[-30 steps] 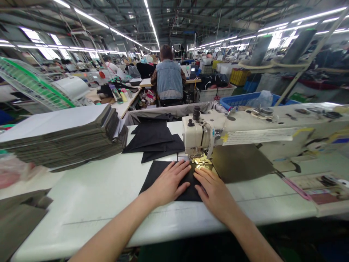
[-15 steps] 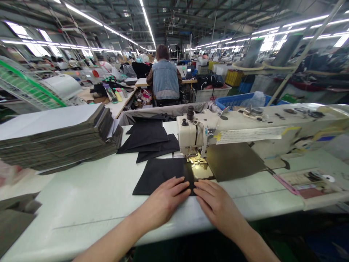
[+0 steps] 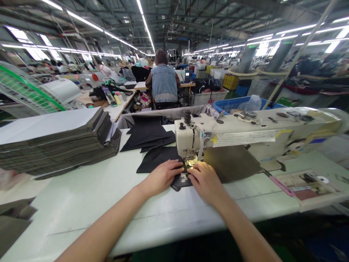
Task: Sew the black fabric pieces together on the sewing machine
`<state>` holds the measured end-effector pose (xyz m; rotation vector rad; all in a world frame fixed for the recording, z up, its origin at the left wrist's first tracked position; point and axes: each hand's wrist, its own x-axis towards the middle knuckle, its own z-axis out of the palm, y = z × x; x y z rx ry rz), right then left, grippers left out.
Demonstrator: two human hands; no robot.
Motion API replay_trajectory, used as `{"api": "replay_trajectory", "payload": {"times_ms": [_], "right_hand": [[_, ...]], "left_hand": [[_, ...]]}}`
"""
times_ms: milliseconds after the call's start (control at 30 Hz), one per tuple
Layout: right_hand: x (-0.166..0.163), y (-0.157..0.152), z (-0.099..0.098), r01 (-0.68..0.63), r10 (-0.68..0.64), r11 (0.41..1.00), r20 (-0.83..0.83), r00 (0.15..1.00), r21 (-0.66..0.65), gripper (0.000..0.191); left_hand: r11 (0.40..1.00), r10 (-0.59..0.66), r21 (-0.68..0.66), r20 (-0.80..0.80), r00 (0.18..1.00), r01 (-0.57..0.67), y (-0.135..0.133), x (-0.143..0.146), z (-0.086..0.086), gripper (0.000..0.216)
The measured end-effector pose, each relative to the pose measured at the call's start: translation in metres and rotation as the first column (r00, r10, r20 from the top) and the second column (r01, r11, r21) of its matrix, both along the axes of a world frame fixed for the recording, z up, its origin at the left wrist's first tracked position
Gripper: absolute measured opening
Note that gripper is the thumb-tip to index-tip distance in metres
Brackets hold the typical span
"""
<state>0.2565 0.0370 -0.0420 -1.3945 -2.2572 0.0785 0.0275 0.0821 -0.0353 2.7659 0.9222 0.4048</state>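
Note:
Both my hands rest on a black fabric piece [image 3: 155,160] at the needle of a cream sewing machine [image 3: 245,133]. My left hand [image 3: 162,176] lies flat on the cloth's near edge, fingers stretched toward the presser foot. My right hand [image 3: 204,178] presses the cloth just in front of the needle, fingers together and flat. A small folded part of the fabric with a pale pattern [image 3: 183,179] shows between the two hands. The needle area itself is partly hidden by my right fingers.
A tall stack of grey sheets [image 3: 57,143] topped with white stands at the left. More black pieces [image 3: 148,134] lie behind the machine head. A person in a denim vest [image 3: 164,82] sits ahead, back turned. A blue bin [image 3: 234,103] stands beyond the table.
Both hands have slid forward with the black fabric to the presser foot. The cloth's near edge is now folded up between the hands.

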Motion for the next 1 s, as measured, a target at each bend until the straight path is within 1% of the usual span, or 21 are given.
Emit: {"api": "replay_trajectory", "payload": {"times_ms": [133,300,433,500,633,733,767,833,933,967,1000], "right_hand": [[0.000,0.002,-0.001,0.014,-0.014,1.000,0.009,1.000,0.019,0.014],[0.003,-0.013,-0.009,0.019,-0.015,0.999,-0.078,0.997,0.048,0.016],[0.002,-0.029,-0.014,0.053,-0.044,0.996,-0.130,0.991,0.071,0.014],[0.002,-0.035,-0.016,0.058,-0.044,0.995,-0.156,0.987,0.082,0.014],[0.001,-0.038,-0.019,0.052,-0.032,0.994,-0.190,0.981,0.101,0.015],[0.002,-0.037,-0.022,0.041,-0.016,0.992,-0.206,0.978,0.116,0.015],[0.002,-0.037,-0.023,0.038,-0.011,0.992,-0.212,0.977,0.123,0.015],[0.003,-0.036,-0.027,0.038,-0.004,0.989,-0.231,0.973,0.142,0.014],[0.004,-0.035,-0.031,0.030,0.009,0.988,-0.251,0.968,0.153,0.014],[0.004,-0.035,-0.031,0.026,0.013,0.988,-0.252,0.968,0.149,0.014],[0.004,-0.035,-0.031,0.024,0.013,0.989,-0.250,0.968,0.145,0.014]], "left_hand": [[1.000,0.007,-0.015,0.000,1.000,-0.007,0.015,-0.001,0.002,0.045],[0.998,0.056,-0.024,0.043,0.997,-0.055,0.017,0.000,0.002,0.042],[0.981,0.192,-0.010,-0.015,0.981,-0.192,0.014,0.001,-0.002,0.044],[0.971,0.234,-0.024,-0.061,0.970,-0.236,0.014,0.002,-0.001,0.044],[0.951,0.285,-0.078,-0.153,0.946,-0.299,0.013,0.002,0.008,0.051],[0.917,0.380,-0.064,-0.171,0.909,-0.395,0.009,0.000,0.014,0.063],[0.904,0.413,-0.050,-0.163,0.896,-0.425,0.007,-0.001,0.016,0.064],[0.874,0.478,-0.023,-0.129,0.869,-0.485,0.005,-0.002,0.019,0.052],[0.831,0.556,-0.012,-0.028,0.831,-0.557,0.006,-0.009,0.022,0.021],[0.812,0.584,-0.016,0.023,0.811,-0.584,0.008,-0.013,0.023,0.018],[0.788,0.614,-0.023,0.082,0.785,-0.615,0.009,-0.017,0.024,0.019]]}}
